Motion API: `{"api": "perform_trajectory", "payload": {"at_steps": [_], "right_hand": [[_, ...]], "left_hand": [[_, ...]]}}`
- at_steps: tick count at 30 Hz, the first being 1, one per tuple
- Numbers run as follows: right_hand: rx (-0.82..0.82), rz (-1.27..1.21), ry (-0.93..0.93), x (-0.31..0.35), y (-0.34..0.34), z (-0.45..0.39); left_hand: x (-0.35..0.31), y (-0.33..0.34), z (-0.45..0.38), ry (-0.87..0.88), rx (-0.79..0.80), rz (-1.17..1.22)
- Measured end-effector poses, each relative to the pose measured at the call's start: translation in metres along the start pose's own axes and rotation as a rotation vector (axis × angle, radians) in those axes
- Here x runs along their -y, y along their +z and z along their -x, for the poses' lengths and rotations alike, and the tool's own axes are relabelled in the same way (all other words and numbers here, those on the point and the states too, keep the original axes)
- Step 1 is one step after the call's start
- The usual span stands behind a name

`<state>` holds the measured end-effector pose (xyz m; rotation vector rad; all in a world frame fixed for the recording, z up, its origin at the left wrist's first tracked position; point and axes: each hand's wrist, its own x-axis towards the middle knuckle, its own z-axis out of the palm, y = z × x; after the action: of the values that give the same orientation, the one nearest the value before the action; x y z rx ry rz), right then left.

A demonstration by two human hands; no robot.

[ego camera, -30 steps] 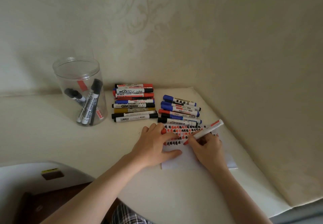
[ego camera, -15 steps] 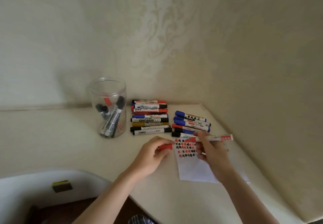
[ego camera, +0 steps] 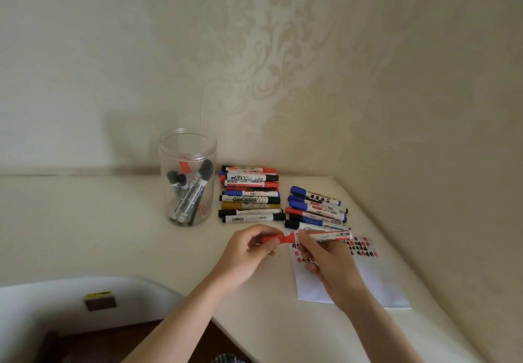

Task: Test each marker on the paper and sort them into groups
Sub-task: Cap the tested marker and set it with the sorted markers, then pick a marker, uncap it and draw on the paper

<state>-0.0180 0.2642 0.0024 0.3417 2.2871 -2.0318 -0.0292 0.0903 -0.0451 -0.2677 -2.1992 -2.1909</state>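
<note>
Fingers of left hand (ego camera: 249, 249) pinch red cap (ego camera: 273, 239); right hand (ego camera: 325, 255) grips marker (ego camera: 325, 235).

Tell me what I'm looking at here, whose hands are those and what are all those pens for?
The picture comes from a camera worn on a person's head, looking down at their own two hands. There is no machine here.

The left hand pinches a red cap. The right hand holds a red marker, and the cap sits right at its tip.

Under the right hand lies a sheet of paper with red and black test scribbles.

On the table behind the hands are two groups of markers lying flat: a left pile and a right pile. A clear jar stands further left with a few more markers inside.
</note>
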Motion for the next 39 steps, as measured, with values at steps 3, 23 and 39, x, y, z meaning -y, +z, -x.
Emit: {"api": "perform_trajectory", "payload": {"at_steps": [3, 23, 39], "right_hand": [[0.038, 0.035, -0.053, 0.002, 0.005, 0.003], [0.273, -0.119, 0.005, 0.005, -0.009, 0.010], [-0.092, 0.905, -0.604, 0.001, -0.041, -0.046]], "left_hand": [[0.001, 0.000, -0.001, 0.014, 0.023, -0.006], [-0.015, 0.000, 0.006, -0.001, 0.028, -0.006], [-0.007, -0.037, -0.011, 0.289, -0.101, -0.846]]}}
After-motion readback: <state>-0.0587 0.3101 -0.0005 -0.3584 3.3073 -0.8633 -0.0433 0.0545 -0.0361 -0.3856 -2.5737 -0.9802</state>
